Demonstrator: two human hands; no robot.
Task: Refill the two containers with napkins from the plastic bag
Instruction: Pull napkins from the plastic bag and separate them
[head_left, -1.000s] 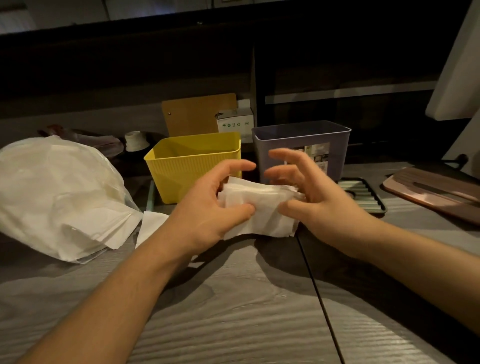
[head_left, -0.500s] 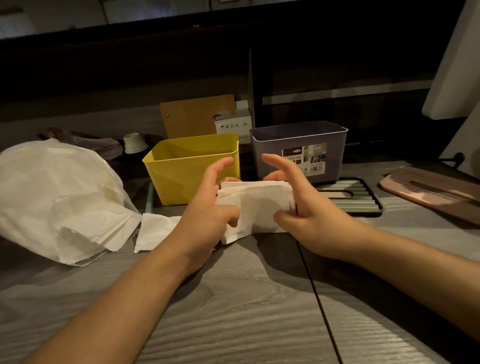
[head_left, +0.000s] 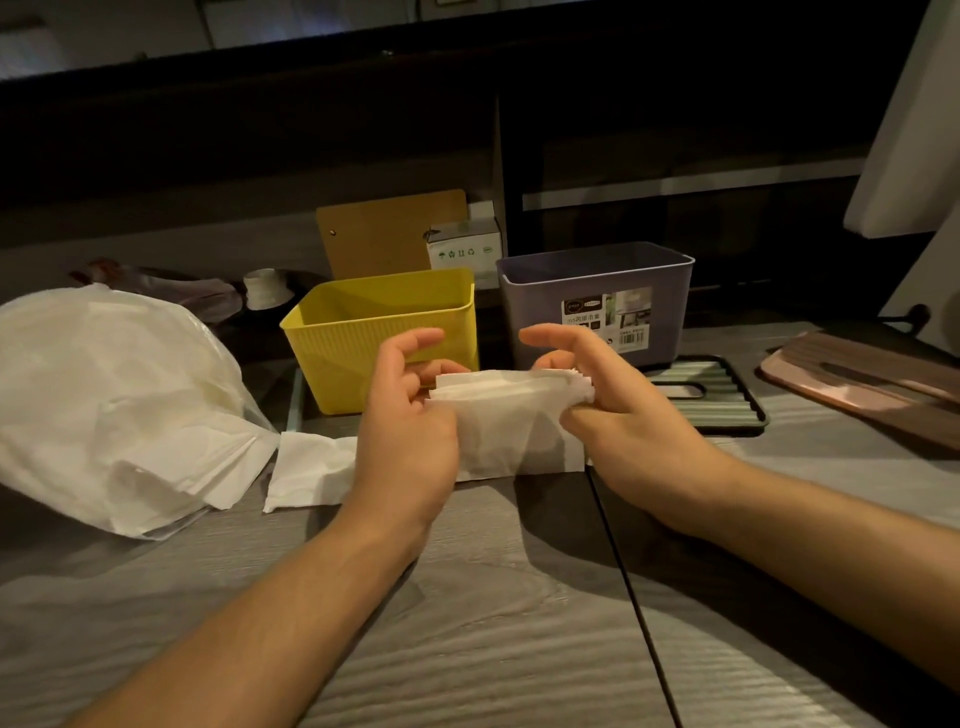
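Dim over the surface (head_left: 467, 597), my left hand (head_left: 402, 441) and right hand (head_left: 618, 410) both kept a grip on the napkin stack (head_left: 511, 415), squaring it for the yellow container (head_left: 384, 338).

1. My left hand (head_left: 402, 431) and right hand (head_left: 618, 410) pinch a stack of napkins (head_left: 511, 421) by its two ends, above the counter (head_left: 493, 623).
2. Beyond the stack stand the yellow container (head_left: 363, 343) and, right of it, the grey container (head_left: 592, 306), apart from each other.
3. Toward the counter's left edge lies the plastic bag (head_left: 104, 395), napkins spilling from its mouth; one loose napkin (head_left: 306, 467) lies beside it.
4. A ridged tray (head_left: 727, 400) lies right of my right hand.
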